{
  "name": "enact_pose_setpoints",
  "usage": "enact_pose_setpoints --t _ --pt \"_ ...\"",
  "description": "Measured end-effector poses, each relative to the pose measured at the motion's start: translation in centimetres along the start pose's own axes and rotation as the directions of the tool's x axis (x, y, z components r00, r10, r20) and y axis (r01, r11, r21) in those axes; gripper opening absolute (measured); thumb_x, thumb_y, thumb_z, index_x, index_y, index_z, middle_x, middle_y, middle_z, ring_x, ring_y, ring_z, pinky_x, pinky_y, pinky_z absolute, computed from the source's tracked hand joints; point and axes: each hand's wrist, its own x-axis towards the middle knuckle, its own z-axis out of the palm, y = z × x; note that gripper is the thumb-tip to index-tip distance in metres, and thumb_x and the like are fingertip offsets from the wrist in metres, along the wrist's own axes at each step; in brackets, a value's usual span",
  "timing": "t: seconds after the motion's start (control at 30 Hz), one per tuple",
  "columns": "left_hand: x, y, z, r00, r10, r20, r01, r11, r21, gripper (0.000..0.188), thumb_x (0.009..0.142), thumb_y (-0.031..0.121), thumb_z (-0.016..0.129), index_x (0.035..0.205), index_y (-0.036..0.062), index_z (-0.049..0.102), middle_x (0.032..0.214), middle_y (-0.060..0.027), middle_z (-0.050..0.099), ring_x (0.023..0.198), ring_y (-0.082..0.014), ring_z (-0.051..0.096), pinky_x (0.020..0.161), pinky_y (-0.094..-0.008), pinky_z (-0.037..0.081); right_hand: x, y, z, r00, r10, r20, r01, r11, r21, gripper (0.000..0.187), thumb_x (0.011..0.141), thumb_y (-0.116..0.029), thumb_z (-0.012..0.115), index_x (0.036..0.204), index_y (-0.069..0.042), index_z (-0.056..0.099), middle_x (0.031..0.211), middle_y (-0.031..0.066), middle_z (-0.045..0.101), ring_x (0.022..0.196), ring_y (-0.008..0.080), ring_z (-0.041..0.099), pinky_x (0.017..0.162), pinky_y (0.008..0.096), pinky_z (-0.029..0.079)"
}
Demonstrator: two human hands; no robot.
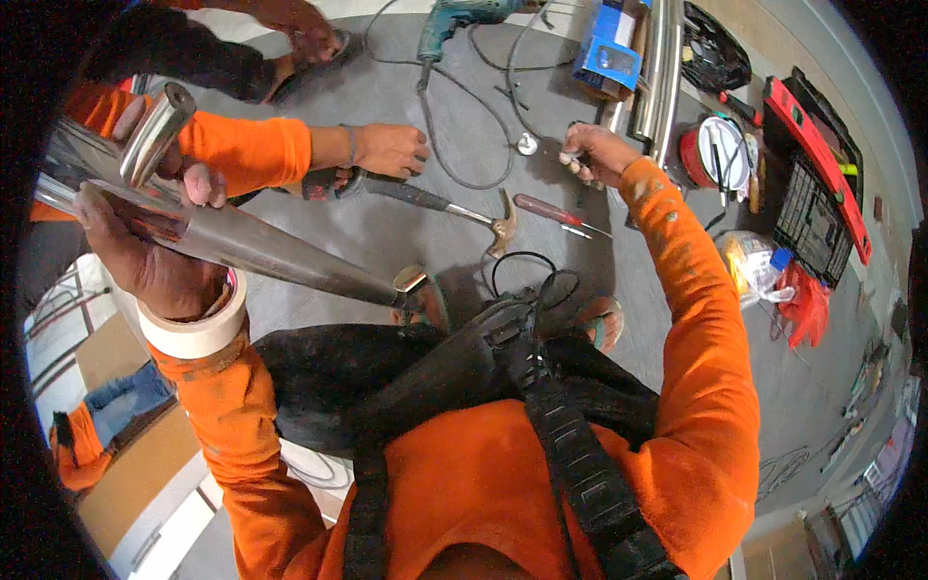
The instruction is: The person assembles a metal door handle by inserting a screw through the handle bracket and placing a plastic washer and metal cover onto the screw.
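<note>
My left hand (155, 266) grips a shiny metal tube (290, 253) near its upper left end, and a roll of white masking tape (198, 333) hangs round that wrist. A short metal crosspiece (158, 133) stands by the tube's far end, where a co-worker's hand (198, 184) also touches it. Out to the right, my right hand (601, 155) is closed above the floor; what its fingers hold is too small to make out. A co-worker's other hand (387, 150) rests by the handle of a claw hammer (435, 200). Beside the hammer lies a screwdriver (546, 208).
A green corded power drill (449, 29) lies at the far side, its cable looping over the grey floor. To the right are a blue box (611, 60), metal tubes (660, 77), a paint bucket (713, 155), a red spirit level (820, 159) and plastic bags (754, 266).
</note>
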Motion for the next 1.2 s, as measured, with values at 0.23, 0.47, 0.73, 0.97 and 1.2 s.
enact_pose_setpoints --t 0.23,0.47,0.73,0.97,1.2 --pt "-0.8 -0.3 -0.2 0.987 -0.143 0.079 0.154 0.976 -0.155 0.060 0.086 0.051 0.045 0.125 0.0055 0.040 0.091 -0.0089 0.051 0.070 -0.0182 0.048 0.060 -0.0287 0.040 -0.7 -0.3 3.2 0.994 0.033 0.105 -0.039 0.998 0.055 0.011 0.085 -0.011 0.051 0.094 -0.008 0.055 0.069 -0.0025 0.055 0.056 0.0060 0.049 0.042 0.0187 0.038" --pt "-1.0 -2.7 2.8 0.955 -0.265 0.132 0.276 0.958 -0.072 0.056 0.078 0.029 0.058 0.122 -0.0005 0.038 0.078 -0.0058 0.046 0.065 -0.0170 0.048 0.061 -0.0296 0.042 -1.0 -0.4 3.6 0.997 0.059 -0.054 -0.051 0.989 0.137 0.018 0.089 -0.027 0.051 0.086 -0.009 0.054 0.066 -0.0012 0.053 0.055 0.0086 0.050 0.043 0.0214 0.041" --pt "-0.8 -5.2 3.5 0.918 -0.350 0.184 0.334 0.936 0.115 0.054 0.076 0.022 0.058 0.120 -0.0015 0.038 0.081 -0.0040 0.045 0.065 -0.0157 0.050 0.061 -0.0304 0.044 0.1 0.2 5.0 0.990 -0.005 -0.141 0.022 0.993 0.115 0.025 0.082 -0.031 0.057 0.073 -0.008 0.054 0.058 0.0009 0.049 0.042 0.0100 0.044 0.033 0.0249 0.033" --pt "-0.4 -4.9 4.7 0.923 -0.382 0.038 0.375 0.918 0.129 0.051 0.070 0.018 0.059 0.112 -0.0052 0.042 0.074 -0.0054 0.044 0.061 -0.0184 0.048 0.062 -0.0340 0.046 -1.0 -1.6 6.3 0.995 0.035 -0.096 0.012 0.893 0.450 0.027 0.085 -0.035 0.053 0.073 -0.011 0.050 0.059 0.0003 0.046 0.048 0.0115 0.043 0.042 0.0253 0.039" --pt "0.2 -5.0 3.0 0.929 -0.369 0.019 0.363 0.921 0.141 0.045 0.070 0.017 0.058 0.107 -0.0055 0.045 0.070 -0.0053 0.045 0.061 -0.0181 0.051 0.059 -0.0321 0.045 -3.1 -6.9 7.9 0.964 -0.235 0.126 0.122 0.807 0.577 0.027 0.090 -0.014 0.038 0.109 0.005 0.043 0.105 0.0179 0.054 0.092 0.0268 0.059 0.080 0.0330 0.052"
